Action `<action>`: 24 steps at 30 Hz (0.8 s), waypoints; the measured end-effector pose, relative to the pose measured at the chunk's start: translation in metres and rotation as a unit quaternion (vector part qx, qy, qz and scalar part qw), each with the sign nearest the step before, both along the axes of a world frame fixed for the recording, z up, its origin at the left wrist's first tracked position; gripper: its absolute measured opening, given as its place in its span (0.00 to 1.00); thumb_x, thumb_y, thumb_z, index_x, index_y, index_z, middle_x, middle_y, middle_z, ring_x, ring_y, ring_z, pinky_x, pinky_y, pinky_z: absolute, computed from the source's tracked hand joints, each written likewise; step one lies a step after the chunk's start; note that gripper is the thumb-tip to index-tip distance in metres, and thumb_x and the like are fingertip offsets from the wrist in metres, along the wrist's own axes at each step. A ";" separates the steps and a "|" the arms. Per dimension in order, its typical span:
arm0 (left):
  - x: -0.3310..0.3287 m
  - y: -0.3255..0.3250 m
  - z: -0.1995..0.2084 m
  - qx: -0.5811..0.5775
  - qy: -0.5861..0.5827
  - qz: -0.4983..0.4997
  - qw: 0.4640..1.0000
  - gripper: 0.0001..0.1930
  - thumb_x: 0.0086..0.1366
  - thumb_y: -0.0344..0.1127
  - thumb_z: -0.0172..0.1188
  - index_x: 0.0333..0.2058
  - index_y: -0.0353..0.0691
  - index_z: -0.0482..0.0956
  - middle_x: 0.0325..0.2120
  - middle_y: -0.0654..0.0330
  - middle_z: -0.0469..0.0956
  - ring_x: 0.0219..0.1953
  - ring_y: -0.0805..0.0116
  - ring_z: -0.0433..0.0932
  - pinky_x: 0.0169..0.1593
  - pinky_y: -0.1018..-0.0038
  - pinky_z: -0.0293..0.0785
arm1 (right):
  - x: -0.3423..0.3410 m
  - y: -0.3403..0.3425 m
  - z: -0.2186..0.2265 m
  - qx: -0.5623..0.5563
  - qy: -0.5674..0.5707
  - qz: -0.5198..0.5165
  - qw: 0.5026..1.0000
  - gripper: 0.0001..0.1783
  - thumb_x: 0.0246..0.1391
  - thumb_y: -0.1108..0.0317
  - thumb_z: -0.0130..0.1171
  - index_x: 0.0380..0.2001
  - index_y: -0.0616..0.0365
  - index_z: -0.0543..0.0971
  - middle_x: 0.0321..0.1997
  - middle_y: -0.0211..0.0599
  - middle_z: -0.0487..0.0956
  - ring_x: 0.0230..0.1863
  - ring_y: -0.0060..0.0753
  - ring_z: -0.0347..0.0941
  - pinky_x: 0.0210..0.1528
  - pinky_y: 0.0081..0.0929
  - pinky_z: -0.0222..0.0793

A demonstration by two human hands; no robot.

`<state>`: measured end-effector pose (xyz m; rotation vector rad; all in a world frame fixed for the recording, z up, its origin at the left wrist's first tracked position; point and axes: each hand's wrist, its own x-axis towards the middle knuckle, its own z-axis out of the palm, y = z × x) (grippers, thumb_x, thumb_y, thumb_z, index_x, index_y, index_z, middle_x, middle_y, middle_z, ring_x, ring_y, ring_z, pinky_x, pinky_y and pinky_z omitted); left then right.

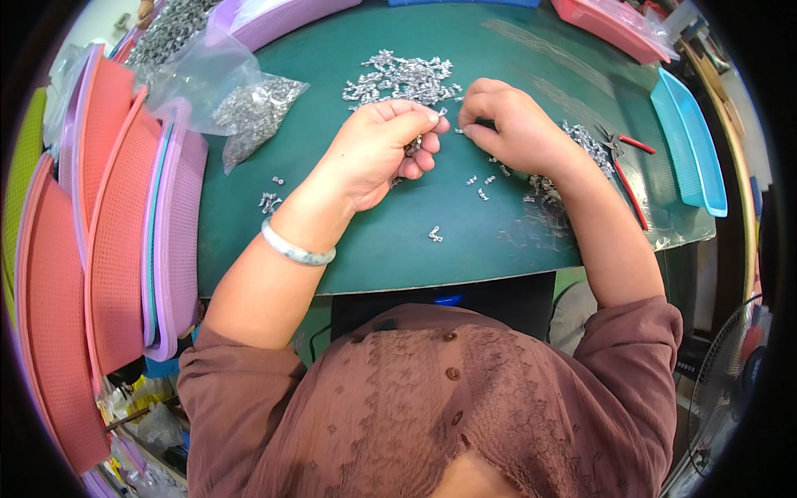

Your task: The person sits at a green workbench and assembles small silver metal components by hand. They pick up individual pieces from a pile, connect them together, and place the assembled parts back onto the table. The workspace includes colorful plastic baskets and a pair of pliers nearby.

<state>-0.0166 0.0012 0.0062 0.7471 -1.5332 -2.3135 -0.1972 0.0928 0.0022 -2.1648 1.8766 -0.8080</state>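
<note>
My left hand [378, 149], a pale bangle on its wrist, is closed over the green tabletop. Its thumb and forefinger pinch a small silver metal part [442, 112], and more small pieces show in the curled fingers. Just to the right, my right hand [516, 124] is bent with thumb and fingertips close together, a tiny silver piece [459, 130] at their tips. Beyond both hands lies a pile of small silver metal parts [403, 76]. Another heap of such parts [588, 145] lies to the right, partly hidden by my right forearm. A few loose parts [483, 194] lie nearer me.
Pliers with red handles [624, 174] lie open at the right, beside a turquoise basket [689, 145]. A plastic bag of small metal parts [259, 116] rests at the left. Coral and lilac baskets [124, 224] stand stacked along the left edge. A pink basket [610, 33] sits far right.
</note>
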 end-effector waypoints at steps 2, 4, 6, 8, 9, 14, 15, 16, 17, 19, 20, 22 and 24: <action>0.002 -0.003 0.005 -0.036 -0.014 0.015 0.999 0.08 0.60 0.35 0.52 0.30 0.37 0.75 0.17 0.69 0.71 0.18 0.82 0.67 0.19 0.88 0.60 | 0.000 -0.001 0.002 -0.001 -0.004 0.001 1.000 0.03 0.40 0.74 0.54 0.21 0.62 0.74 0.27 0.42 0.72 0.35 0.45 0.68 0.38 0.34 0.65; 0.013 -0.005 0.018 -0.087 -0.021 0.044 0.995 0.08 0.60 0.35 0.53 0.29 0.37 0.76 0.16 0.70 0.69 0.15 0.84 0.65 0.16 0.89 0.56 | 0.000 -0.002 0.002 -0.005 -0.009 0.007 1.000 0.03 0.40 0.74 0.54 0.21 0.62 0.74 0.27 0.42 0.72 0.35 0.45 0.68 0.38 0.34 0.64; 0.036 -0.008 0.030 -0.130 -0.006 0.073 0.989 0.08 0.60 0.35 0.52 0.30 0.37 0.76 0.15 0.71 0.68 0.13 0.85 0.62 0.15 0.89 0.54 | -0.002 -0.001 0.000 -0.014 -0.017 0.014 1.000 0.03 0.39 0.74 0.53 0.21 0.63 0.73 0.26 0.42 0.71 0.34 0.45 0.68 0.37 0.33 0.64; 0.067 -0.004 0.036 -0.160 -0.018 0.108 0.981 0.08 0.60 0.34 0.52 0.30 0.36 0.77 0.15 0.72 0.67 0.13 0.86 0.60 0.16 0.89 0.52 | -0.002 0.000 0.001 -0.008 -0.032 0.019 0.999 0.03 0.40 0.75 0.53 0.21 0.63 0.73 0.26 0.42 0.71 0.32 0.43 0.68 0.36 0.32 0.65; 0.083 -0.003 0.035 -0.189 -0.054 0.116 0.974 0.08 0.60 0.34 0.53 0.30 0.35 0.77 0.15 0.72 0.67 0.13 0.86 0.60 0.16 0.89 0.51 | -0.002 0.001 0.002 -0.007 -0.033 0.022 0.999 0.03 0.40 0.75 0.53 0.21 0.64 0.73 0.26 0.41 0.71 0.31 0.42 0.69 0.35 0.31 0.65; 0.131 0.012 0.009 -0.368 -0.217 0.132 0.894 0.07 0.56 0.29 0.57 0.29 0.31 0.78 0.20 0.66 0.75 0.23 0.83 0.69 0.28 0.85 0.65 | 0.005 0.001 0.006 0.020 -0.073 0.006 0.997 0.03 0.40 0.76 0.52 0.23 0.65 0.72 0.27 0.40 0.70 0.29 0.36 0.68 0.32 0.27 0.65; 0.134 0.017 0.008 -0.403 -0.259 0.125 0.869 0.07 0.56 0.29 0.57 0.29 0.30 0.78 0.21 0.65 0.76 0.25 0.82 0.70 0.30 0.84 0.66 | 0.005 0.001 0.006 0.020 -0.076 0.004 0.997 0.04 0.41 0.76 0.52 0.23 0.66 0.72 0.27 0.40 0.70 0.28 0.35 0.68 0.32 0.27 0.65; 0.133 0.021 0.010 -0.404 -0.293 0.127 0.857 0.07 0.55 0.29 0.57 0.28 0.29 0.77 0.20 0.65 0.75 0.24 0.82 0.69 0.28 0.83 0.65 | 0.005 0.002 0.005 0.021 -0.078 0.002 0.997 0.04 0.41 0.76 0.52 0.23 0.66 0.72 0.27 0.40 0.70 0.28 0.34 0.67 0.31 0.26 0.64; 0.133 0.023 0.010 -0.416 -0.305 0.128 0.847 0.07 0.55 0.30 0.58 0.27 0.30 0.78 0.17 0.65 0.74 0.21 0.82 0.68 0.25 0.82 0.64 | 0.005 0.002 0.005 0.024 -0.078 0.001 0.997 0.04 0.41 0.76 0.52 0.23 0.66 0.72 0.27 0.40 0.70 0.28 0.34 0.67 0.31 0.26 0.64; 0.130 0.025 0.010 -0.464 -0.325 0.125 0.814 0.07 0.54 0.30 0.58 0.26 0.31 0.78 0.14 0.65 0.72 0.19 0.82 0.66 0.22 0.81 0.63 | 0.005 0.002 0.006 0.029 -0.077 -0.003 0.997 0.03 0.41 0.77 0.52 0.23 0.66 0.71 0.27 0.39 0.70 0.28 0.34 0.67 0.31 0.26 0.63; 0.129 0.025 0.009 -0.494 -0.330 0.128 0.794 0.07 0.54 0.30 0.58 0.25 0.31 0.78 0.14 0.65 0.72 0.18 0.82 0.66 0.22 0.81 0.63 | 0.005 0.002 0.006 0.029 -0.073 -0.001 0.997 0.03 0.41 0.77 0.52 0.23 0.66 0.71 0.27 0.39 0.70 0.28 0.34 0.66 0.32 0.26 0.63; 0.127 0.022 0.007 -0.550 -0.339 0.132 0.752 0.07 0.54 0.31 0.59 0.24 0.31 0.77 0.13 0.65 0.71 0.17 0.82 0.65 0.21 0.81 0.62 | 0.003 0.001 0.005 0.031 -0.064 0.004 0.997 0.03 0.41 0.77 0.52 0.23 0.66 0.71 0.27 0.39 0.69 0.29 0.35 0.66 0.32 0.26 0.63; 0.127 0.021 0.009 -0.535 -0.345 0.137 0.759 0.07 0.54 0.30 0.59 0.24 0.31 0.77 0.13 0.65 0.71 0.17 0.82 0.65 0.21 0.81 0.62 | 0.003 0.001 0.005 0.028 -0.065 0.007 0.997 0.03 0.41 0.77 0.52 0.23 0.66 0.71 0.27 0.39 0.69 0.29 0.35 0.66 0.32 0.26 0.62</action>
